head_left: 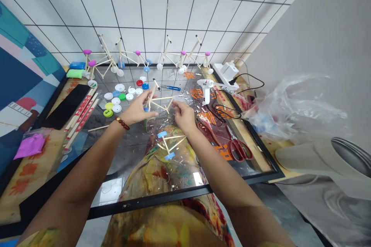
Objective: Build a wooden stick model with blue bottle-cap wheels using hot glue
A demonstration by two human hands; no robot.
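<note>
My left hand (137, 109) and my right hand (183, 115) hold a small frame of thin wooden sticks (158, 99) between them above a glass table top (121, 150). The left fingers pinch the frame's left side near a blue cap. The right fingers close on the end of a stick at its right side. A second stick frame with blue caps (169, 143) lies flat on the glass just below my hands.
Loose bottle caps (118, 98) lie left of my hands, chopstick packs (82, 114) farther left. A white glue gun (206, 88), cords and red scissors (237, 147) sit to the right. Finished stick figures (139, 60) stand along the tiled wall. A plastic bag (292, 108) lies at the right.
</note>
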